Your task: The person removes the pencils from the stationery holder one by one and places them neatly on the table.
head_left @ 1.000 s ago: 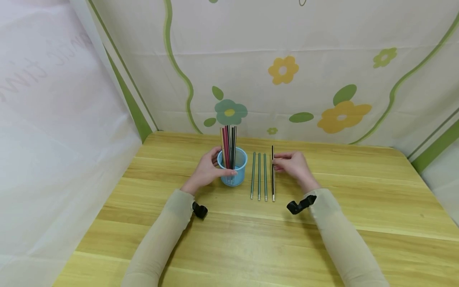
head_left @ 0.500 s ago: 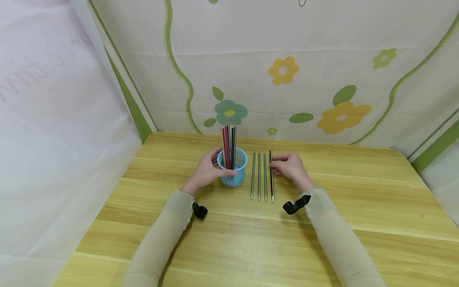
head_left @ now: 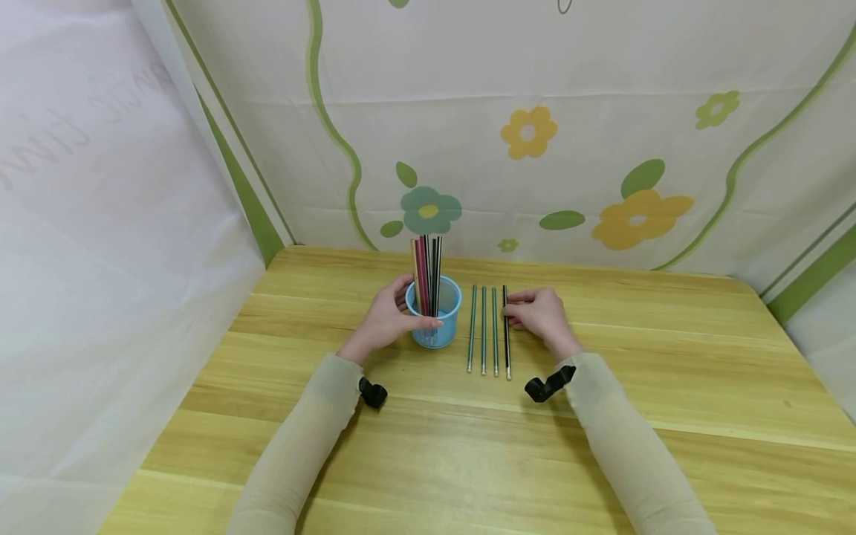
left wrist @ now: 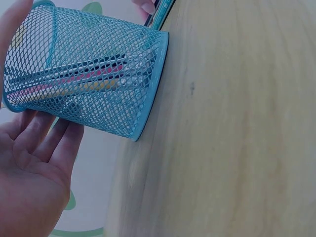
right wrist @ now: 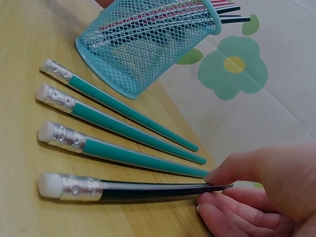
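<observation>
My left hand [head_left: 386, 318] grips a blue mesh pencil cup [head_left: 449, 327], its thumb across the front and fingers behind, as the left wrist view also shows. Inside the cup several pencils [head_left: 423, 275] in black, red and yellowish colours stand upright, eraser ends down. To the cup's right, three green pencils [right wrist: 128, 116] lie side by side on the table, white erasers toward the person. Beside them, a black pencil [right wrist: 143, 191] lies roughly parallel, its far part pinched between the thumb and fingers of my right hand [head_left: 540, 312].
The wooden table [head_left: 441, 446] runs back to a white cloth backdrop [head_left: 468, 148] printed with flowers, close behind the cup. Another white cloth [head_left: 120, 260] hangs along the left side. Black wrist cameras [head_left: 550, 385] sit on both sleeves.
My right hand has brought the black pencil slightly left and toward the person, closer to the green row and lined up with it. The left hand and cup have stayed put.
</observation>
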Demonstrator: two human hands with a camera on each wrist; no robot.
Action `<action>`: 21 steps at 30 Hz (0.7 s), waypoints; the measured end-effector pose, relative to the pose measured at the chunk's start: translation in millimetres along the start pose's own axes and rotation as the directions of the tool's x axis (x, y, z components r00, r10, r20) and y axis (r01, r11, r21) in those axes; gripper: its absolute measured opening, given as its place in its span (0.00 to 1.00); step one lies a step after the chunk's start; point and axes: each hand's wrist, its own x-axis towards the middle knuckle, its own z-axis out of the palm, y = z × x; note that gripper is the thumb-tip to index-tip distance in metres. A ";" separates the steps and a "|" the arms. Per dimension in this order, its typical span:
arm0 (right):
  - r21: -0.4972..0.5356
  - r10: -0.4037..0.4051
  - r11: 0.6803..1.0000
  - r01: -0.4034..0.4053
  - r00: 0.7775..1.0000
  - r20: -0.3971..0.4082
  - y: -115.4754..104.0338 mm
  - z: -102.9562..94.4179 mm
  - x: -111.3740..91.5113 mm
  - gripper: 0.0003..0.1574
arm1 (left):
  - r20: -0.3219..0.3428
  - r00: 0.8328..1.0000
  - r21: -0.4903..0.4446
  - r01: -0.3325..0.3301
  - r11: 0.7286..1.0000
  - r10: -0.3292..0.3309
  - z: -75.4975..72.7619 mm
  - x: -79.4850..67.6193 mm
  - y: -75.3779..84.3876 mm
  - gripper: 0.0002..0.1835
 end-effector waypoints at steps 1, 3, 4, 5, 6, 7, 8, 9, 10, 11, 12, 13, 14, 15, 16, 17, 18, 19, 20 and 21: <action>-0.007 -0.001 1.000 0.001 1.000 -0.001 -0.6 0.3 -0.2 0.22 | 0.001 1.000 0.001 0.000 1.000 0.000 0.0 0.0 0.1 0.40; -0.019 0.001 1.000 -0.001 1.000 -0.007 -1.8 1.3 -0.9 0.22 | 0.001 1.000 0.004 0.001 1.000 -0.001 0.0 -0.1 0.2 0.41; -0.022 0.003 1.000 -0.003 1.000 -0.010 -2.2 1.7 -0.9 0.22 | 0.002 1.000 0.004 0.002 1.000 -0.002 0.0 -0.1 0.1 0.41; -0.026 0.004 1.000 -0.004 1.000 -0.013 -2.8 2.1 -1.2 0.21 | 0.003 1.000 0.004 0.003 1.000 -0.003 0.1 0.0 0.0 0.41; -0.029 0.006 1.000 -0.006 1.000 -0.016 -3.2 2.6 -1.3 0.21 | 0.004 1.000 0.003 0.003 1.000 -0.003 0.0 -0.1 0.0 0.41; -0.035 0.005 0.999 -0.005 1.000 -0.016 -3.7 2.9 -1.5 0.21 | 0.005 1.000 0.001 0.002 1.000 -0.002 0.0 -0.1 0.0 0.41; -0.038 0.007 0.999 -0.007 1.000 -0.019 -4.0 3.3 -1.7 0.21 | 0.006 1.000 0.001 0.002 1.000 -0.002 0.1 -0.2 0.0 0.41; -0.045 0.004 0.999 -0.005 1.000 -0.020 -4.3 3.5 -1.8 0.21 | 0.006 1.000 0.001 0.001 1.000 -0.001 0.0 -0.3 0.0 0.40; -0.052 0.002 0.999 -0.004 1.000 -0.026 -4.6 3.6 -1.8 0.21 | 0.007 1.000 0.000 0.001 1.000 -0.001 0.1 -0.3 -0.1 0.40; -0.059 -0.002 0.998 0.001 1.000 -0.027 -4.8 3.7 -1.9 0.21 | 0.006 1.000 -0.001 0.000 1.000 0.000 0.2 -0.3 0.0 0.40; -0.065 -0.007 0.998 0.005 1.000 -0.030 -4.9 3.9 -2.1 0.21 | 0.006 1.000 -0.002 -0.002 1.000 0.002 0.1 -0.4 0.0 0.40; -0.071 -0.011 0.997 0.009 0.999 -0.032 -5.0 4.0 -2.1 0.21 | 0.005 1.000 -0.003 -0.002 1.000 0.002 0.1 -0.4 0.0 0.40; -0.076 -0.016 0.997 0.014 0.999 -0.032 -4.9 4.1 -2.1 0.21 | 0.005 1.000 -0.003 -0.001 1.000 0.001 0.2 -0.4 0.1 0.40; -0.080 -0.021 0.997 0.018 0.999 -0.033 -4.8 4.3 -2.1 0.21 | 0.004 1.000 -0.003 -0.001 1.000 0.001 0.2 -0.4 0.1 0.40; -0.081 -0.022 0.997 0.019 0.999 -0.034 -4.7 4.5 -2.1 0.21 | 0.004 1.000 -0.003 0.001 1.000 -0.001 0.1 -0.3 0.1 0.40; -0.084 -0.023 0.996 0.020 0.999 -0.035 -4.5 4.8 -2.0 0.21 | 0.003 1.000 -0.002 0.001 1.000 -0.001 0.1 -0.3 0.1 0.40; -0.086 -0.025 0.996 0.022 0.999 -0.036 -4.3 5.2 -1.9 0.21 | 0.003 1.000 -0.001 0.003 1.000 -0.003 0.0 -0.3 0.0 0.41; -0.089 -0.027 0.996 0.023 0.999 -0.038 -4.0 5.5 -1.7 0.21 | 0.002 1.000 0.001 0.004 1.000 -0.004 -0.1 -0.1 -0.1 0.41; -0.092 -0.028 0.995 0.025 0.999 -0.039 -3.8 5.7 -1.6 0.21 | 0.002 1.000 0.003 0.005 1.000 -0.005 -0.2 0.2 -0.2 0.41; -0.094 -0.030 0.995 0.026 0.999 -0.040 -3.6 5.9 -1.5 0.22 | 0.001 1.000 0.002 0.005 1.000 -0.005 -0.2 0.4 -0.3 0.41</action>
